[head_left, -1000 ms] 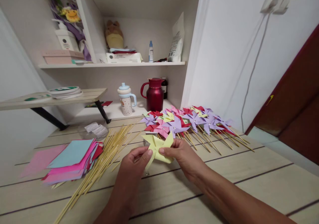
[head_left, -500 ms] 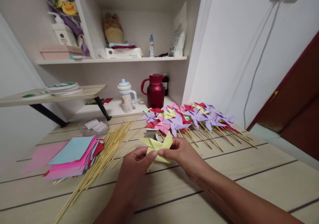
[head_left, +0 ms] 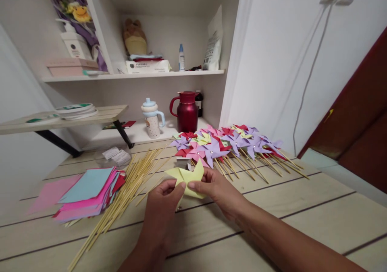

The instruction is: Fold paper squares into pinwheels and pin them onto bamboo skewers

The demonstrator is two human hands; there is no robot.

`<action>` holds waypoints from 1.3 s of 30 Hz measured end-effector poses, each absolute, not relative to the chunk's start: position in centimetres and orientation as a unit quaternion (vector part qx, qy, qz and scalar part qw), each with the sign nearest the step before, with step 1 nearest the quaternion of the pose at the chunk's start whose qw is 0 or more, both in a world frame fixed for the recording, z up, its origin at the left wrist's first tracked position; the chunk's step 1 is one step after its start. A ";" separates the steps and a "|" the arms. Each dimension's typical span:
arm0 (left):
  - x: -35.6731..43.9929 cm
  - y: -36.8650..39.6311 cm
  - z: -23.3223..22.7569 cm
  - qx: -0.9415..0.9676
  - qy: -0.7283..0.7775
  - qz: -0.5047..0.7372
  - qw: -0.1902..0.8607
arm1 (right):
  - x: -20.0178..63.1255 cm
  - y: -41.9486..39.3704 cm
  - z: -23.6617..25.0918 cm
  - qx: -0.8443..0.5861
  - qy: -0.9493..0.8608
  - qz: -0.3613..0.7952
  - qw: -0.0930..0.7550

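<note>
A yellow paper pinwheel (head_left: 188, 177) is held up between my two hands above the table. My left hand (head_left: 165, 197) pinches its lower left side, with the thumb near the centre. On the right side, my right hand (head_left: 216, 187) grips it with the thumb on the front and the fingers behind. No stick shows on this pinwheel. Just behind it stands a small grey-white box (head_left: 184, 163), partly covered. Finished pinwheels (head_left: 213, 151) in purple, pink, red and yellow lie on sticks beyond my right hand.
Thin wooden sticks (head_left: 123, 195) lie in a loose bundle on the left, beside stacked coloured paper (head_left: 87, 185). A clear container (head_left: 116, 156) sits behind the paper. A red jug (head_left: 187, 113) and a cup (head_left: 152, 121) stand at the back, under a shelf (head_left: 136, 75).
Both hands still hold the yellow pinwheel, and its paper has shifted slightly in the fingers. Small beads or pins now show on the table below it. The view has moved a little.
</note>
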State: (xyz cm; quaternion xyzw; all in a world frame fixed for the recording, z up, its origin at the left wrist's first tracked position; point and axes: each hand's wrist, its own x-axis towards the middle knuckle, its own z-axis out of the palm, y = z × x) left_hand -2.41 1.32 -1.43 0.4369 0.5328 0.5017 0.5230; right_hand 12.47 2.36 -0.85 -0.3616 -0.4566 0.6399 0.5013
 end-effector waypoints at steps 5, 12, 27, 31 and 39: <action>-2.8 1.6 -1.4 0.409 0.547 0.507 0.526 | 12.1 2.5 -1.7 -0.312 -0.460 0.662 0.502; -2.9 2.1 -2.0 0.387 0.553 0.538 0.505 | 13.0 3.5 -2.4 -0.386 -0.462 0.588 0.540; -2.2 1.0 -1.3 0.401 0.527 0.518 0.541 | 12.8 3.1 -1.7 -0.426 -0.462 0.620 0.470; -2.4 1.0 -1.9 0.383 0.491 0.495 0.606 | 12.6 3.1 -1.5 -0.423 -0.434 0.636 0.477; -2.8 0.8 -1.5 0.378 0.418 0.472 0.678 | 12.8 3.3 -1.7 -0.409 -0.412 0.648 0.493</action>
